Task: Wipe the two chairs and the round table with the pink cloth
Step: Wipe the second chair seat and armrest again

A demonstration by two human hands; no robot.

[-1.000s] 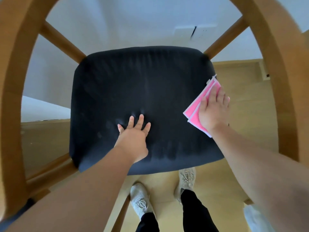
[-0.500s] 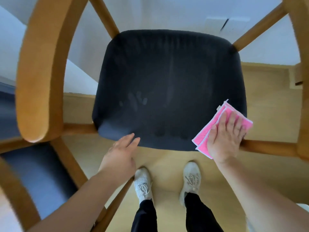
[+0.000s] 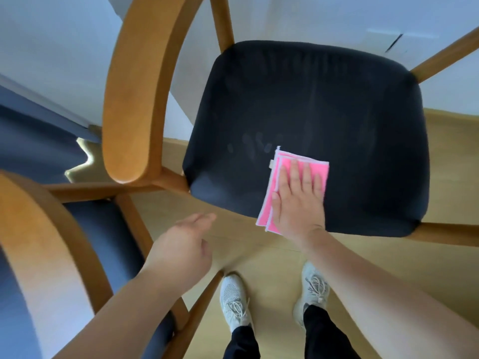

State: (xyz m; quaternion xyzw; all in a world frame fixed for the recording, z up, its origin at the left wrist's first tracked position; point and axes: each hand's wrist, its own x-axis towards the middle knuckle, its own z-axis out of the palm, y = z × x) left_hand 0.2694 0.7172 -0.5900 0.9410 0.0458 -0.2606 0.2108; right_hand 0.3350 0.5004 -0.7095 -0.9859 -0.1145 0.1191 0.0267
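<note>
A wooden chair with a black seat cushion (image 3: 324, 112) stands in front of me. The folded pink cloth (image 3: 281, 167) lies on the cushion's near edge. My right hand (image 3: 298, 200) presses flat on the cloth with straight fingers. A faint handprint shows on the cushion just left of the cloth. My left hand (image 3: 184, 244) hovers in the air off the seat's near-left corner, fingers relaxed and holding nothing. A second wooden chair (image 3: 51, 242) with a dark seat stands at the lower left, its curved armrest close to my left forearm.
The first chair's curved wooden armrest (image 3: 137, 86) rises at the left of the seat. Light wooden floor (image 3: 272, 255) lies below, with my two feet in pale sneakers (image 3: 313, 288). A white wall runs behind the chair.
My right hand has slid the pink cloth leftward from the seat's right edge onto its near middle. My left hand has left the cushion and drawn back off the seat.
</note>
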